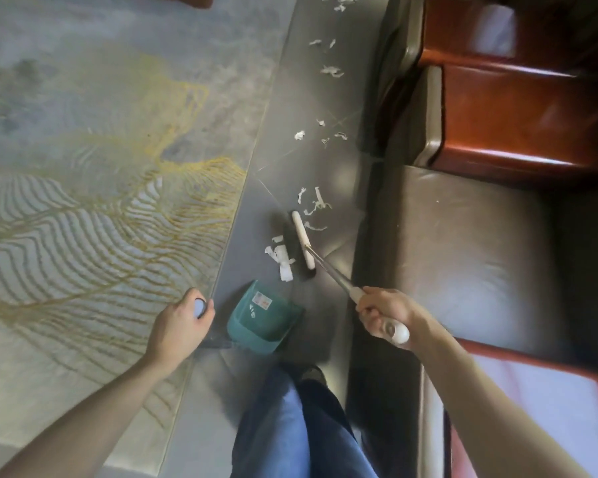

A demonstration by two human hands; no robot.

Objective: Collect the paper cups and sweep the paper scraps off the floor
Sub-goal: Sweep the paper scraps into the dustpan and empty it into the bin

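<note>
My right hand (385, 313) grips the white handle end of a broom, whose black-bristled head (299, 244) rests on the grey floor. White paper scraps (281, 258) lie bunched against the bristles on their left side. More scraps (316, 205) lie just beyond the head, and others trail up the floor strip (332, 71). A teal dustpan (265, 317) stands on the floor below the broom head, a few small scraps inside it. My left hand (183, 320) grips the top of the dustpan's handle. No paper cups are in view.
A grey rug with gold line pattern (94, 174) covers the floor to the left. Dark leather seating (463, 257) with red-brown wooden arms (518, 115) runs along the right. My jeans-clad legs (290, 426) stand on the floor strip below the dustpan.
</note>
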